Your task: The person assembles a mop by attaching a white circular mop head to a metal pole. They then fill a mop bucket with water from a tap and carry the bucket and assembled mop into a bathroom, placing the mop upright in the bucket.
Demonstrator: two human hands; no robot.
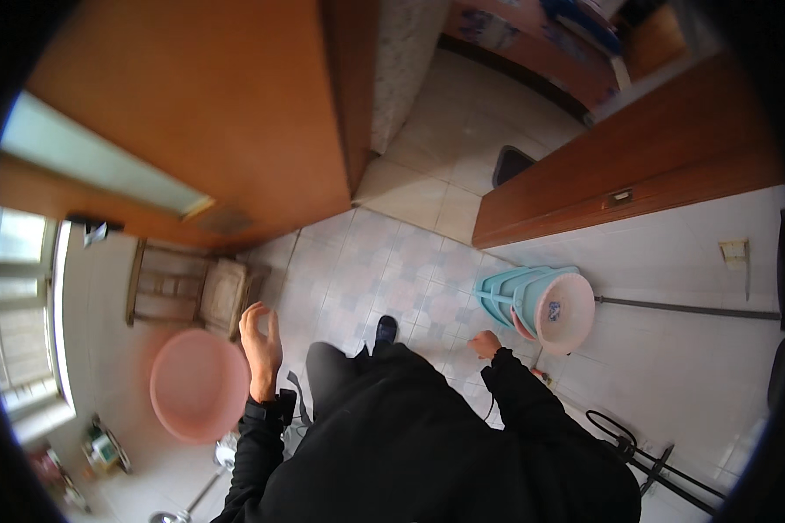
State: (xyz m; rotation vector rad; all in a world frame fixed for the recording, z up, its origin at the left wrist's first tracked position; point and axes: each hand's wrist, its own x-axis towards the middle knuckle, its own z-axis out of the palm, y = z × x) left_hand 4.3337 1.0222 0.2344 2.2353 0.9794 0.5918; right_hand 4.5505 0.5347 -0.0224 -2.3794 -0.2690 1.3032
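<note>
My left hand [263, 347] is raised beside a pink basin [199, 386]. Its thumb stands apart from the fingers, which are slightly bent, and nothing is in it. Lower on the right, my right hand [486, 344] hangs with its fingers curled in, and I see nothing in it. Close to its right is a light blue rack [497, 293] with basins, the front one a pale pink basin [569, 314]. A gap separates the hand from the rack. Black sleeves cover both forearms, and one dark shoe [386, 330] shows on the floor.
A wooden door [209, 113] stands ajar at the left, with a wooden chair [222, 292] below its edge. Ahead, a doorway opens onto a beige tiled floor [410, 179]. A window [17, 305] is at far left. Black pipes [672, 475] run along the right wall.
</note>
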